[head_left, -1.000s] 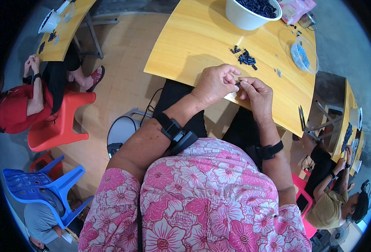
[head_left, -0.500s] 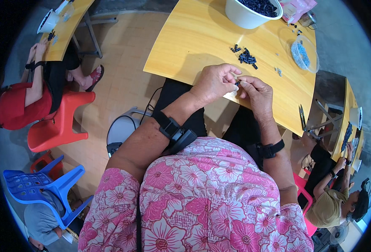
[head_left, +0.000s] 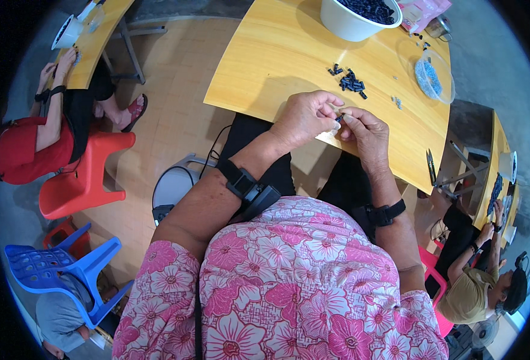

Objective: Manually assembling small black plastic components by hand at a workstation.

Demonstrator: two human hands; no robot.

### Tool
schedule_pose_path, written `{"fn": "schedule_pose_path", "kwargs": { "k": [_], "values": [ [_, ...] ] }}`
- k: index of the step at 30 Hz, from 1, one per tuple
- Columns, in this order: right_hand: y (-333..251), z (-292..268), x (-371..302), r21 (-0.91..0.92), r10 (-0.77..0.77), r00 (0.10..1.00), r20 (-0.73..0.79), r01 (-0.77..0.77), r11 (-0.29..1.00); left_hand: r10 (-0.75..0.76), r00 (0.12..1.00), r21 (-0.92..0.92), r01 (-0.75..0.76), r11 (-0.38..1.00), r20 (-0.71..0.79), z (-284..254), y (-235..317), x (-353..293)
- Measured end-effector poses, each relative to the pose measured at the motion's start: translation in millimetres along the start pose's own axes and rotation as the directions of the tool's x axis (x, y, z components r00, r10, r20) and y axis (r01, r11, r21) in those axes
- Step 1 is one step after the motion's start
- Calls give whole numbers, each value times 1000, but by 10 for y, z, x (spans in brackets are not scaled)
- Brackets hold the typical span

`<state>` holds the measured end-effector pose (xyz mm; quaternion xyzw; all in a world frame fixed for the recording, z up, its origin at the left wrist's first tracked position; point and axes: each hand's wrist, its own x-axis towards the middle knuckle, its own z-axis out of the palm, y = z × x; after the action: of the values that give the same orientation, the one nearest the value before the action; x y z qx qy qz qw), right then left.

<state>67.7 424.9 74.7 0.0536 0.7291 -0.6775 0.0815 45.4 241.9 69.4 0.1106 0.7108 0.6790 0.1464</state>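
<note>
Hands: two, meeting above the near edge of the surface [head_left: 259,66].
Left hand [head_left: 308,117]: thumb and fingers bent, close to the workpiece; whether its grip has hold cannot be told.
Right hand [head_left: 367,133]: grip nearly closed, thumb and forefinger pinching the workpiece.
Workpiece [head_left: 339,119]: one, small, dark, between the fingertips, mostly hidden.

Risks, as judged: a loosened pinch could drop the workpiece over the near edge; fingers covering it could hide a misplacement; a forearm drifting right could knock the pointed tool down.

Counts:
Dark pointed tool [head_left: 431,167]: one, near right edge.
Black pieces [head_left: 352,82]: one heap beyond the hands, with a few alongside; overlapping, no exact count.
Clear bits [head_left: 396,102]: one small cluster, right of the heap; too small to count.
White bowl [head_left: 344,27]: one, far side, filled with black pieces.
Clear dish [head_left: 451,90]: one, far right, holding uncountable blue bits [head_left: 428,79].
Pink bag [head_left: 421,13]: one, far right.
</note>
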Motion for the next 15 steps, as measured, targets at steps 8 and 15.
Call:
{"fn": "schedule_pose_path", "kwargs": {
  "k": [8, 15],
  "values": [
    [-45, 30, -22, 49, 22, 1000, -4, -22, 999, -5, 1000, -4, 5, 1000, 21, -12, 5, 3],
    [10, 35, -35, -86, -23, 998, -52, 18, 996, 0, 1000, 11, 0, 1000, 1, 1, -12, 3]
  ]
}}
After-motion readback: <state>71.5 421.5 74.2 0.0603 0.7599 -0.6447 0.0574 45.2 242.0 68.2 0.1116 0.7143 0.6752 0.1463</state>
